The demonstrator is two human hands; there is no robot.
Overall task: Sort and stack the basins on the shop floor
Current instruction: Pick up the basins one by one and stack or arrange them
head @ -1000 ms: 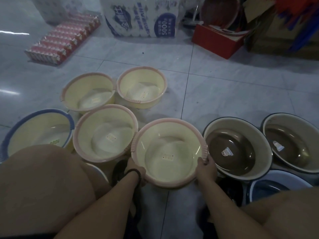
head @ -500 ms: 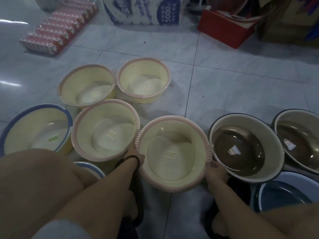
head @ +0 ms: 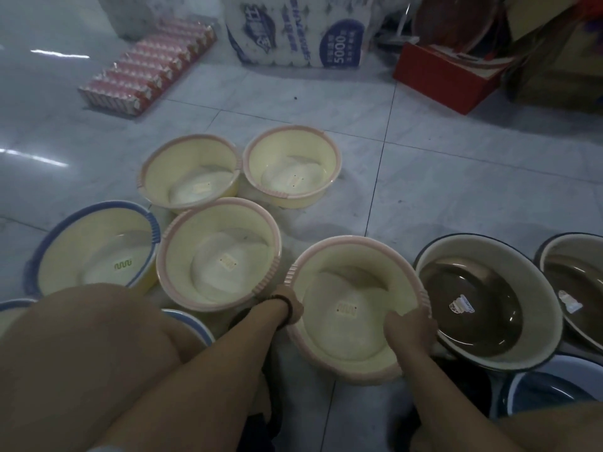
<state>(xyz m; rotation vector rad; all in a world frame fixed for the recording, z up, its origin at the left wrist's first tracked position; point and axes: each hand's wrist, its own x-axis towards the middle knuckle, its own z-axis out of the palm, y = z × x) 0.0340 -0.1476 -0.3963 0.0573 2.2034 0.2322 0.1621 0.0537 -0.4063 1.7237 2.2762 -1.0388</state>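
1. Since half a second ago the near basin (head: 342,275) has tipped: its far rim looks raised and its mouth is turned more toward us. Our right hand (head: 408,327) has slid from outside the rim onto it
2. Low in the frame, right of centre, we hold that cream, pink-rimmed basin. Our left hand (head: 287,292) grips the left rim at a ribbed patch, its fingers hidden behind the wall. Our right hand curls its fingers over the right rim beside the other ribbed patch
3. We judge it thin moulded plastic: light, fairly stiff yet apt to flex at the rim, and smooth enough on the wall to slip. The two ribbed patches are where we should hold it
4. Being round, it has no long axis. The line between its ribbed patches runs left to right across the frame, and its mouth faces up and toward us
5. Just left sits a matching basin (head: 225,201); we cannot tell whether the two rims touch. Further left is a blue-rimmed basin (head: 98,203), and just right a brown-bottomed basin (head: 535,282)
6. Beyond, at mid-frame, two far basins (head: 192,138) with pink rims stand side by side, likely mates for nesting
7. Farthest off are red packets (head: 146,79) at upper left, a printed pack (head: 300,31) at top centre and a red box (head: 447,79) at upper right
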